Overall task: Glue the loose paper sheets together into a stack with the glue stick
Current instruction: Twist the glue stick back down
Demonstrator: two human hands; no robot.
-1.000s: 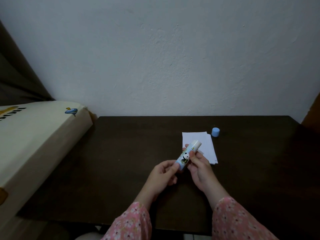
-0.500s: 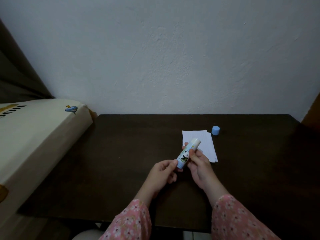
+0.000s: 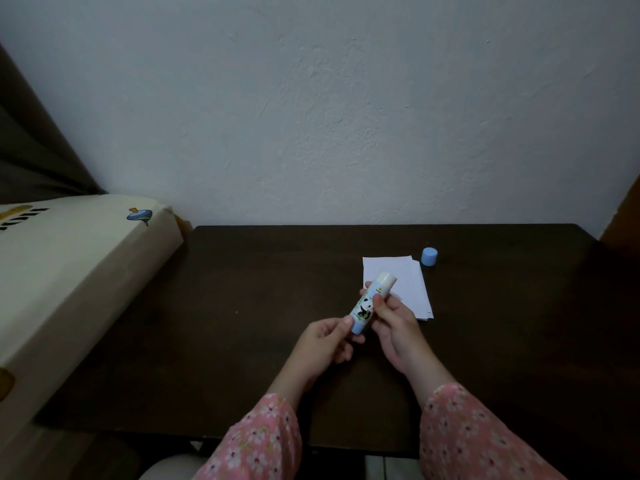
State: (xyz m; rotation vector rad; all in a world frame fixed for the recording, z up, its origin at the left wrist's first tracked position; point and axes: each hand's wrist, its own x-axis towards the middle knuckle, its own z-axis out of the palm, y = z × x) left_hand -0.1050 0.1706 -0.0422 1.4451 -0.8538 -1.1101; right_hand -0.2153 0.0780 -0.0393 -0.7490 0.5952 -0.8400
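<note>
Glue stick (image 3: 371, 304), uncapped and printed with a panda, is held up over the dark bench (image 3: 263, 292) between both hands, tilted so its pale top points away and to the right. Right hand (image 3: 394, 323) grips the middle of the tube, thumb across the label and the other fingers curled behind it. Left hand (image 3: 329, 341) pinches the blue base of the tube between thumb and fingers (image 3: 348, 321); it looks like a grip on the twist knob, though the dim light makes that hard to confirm. Both wrists come out of pink floral sleeves (image 3: 464, 434).

Just beyond the hands, the paper sheets (image 3: 408, 282) lie flat on the bench in a loose, slightly fanned pile, their near left part hidden behind the tube and the right hand. Beside the far right corner of the pile stands the light blue cap (image 3: 429, 256), close to the paper but apart from it.

To the left of the bench sits a cream-coloured box (image 3: 69, 271) with a small blue emblem on top. A pale plastered wall (image 3: 329, 116) rises behind the bench.
</note>
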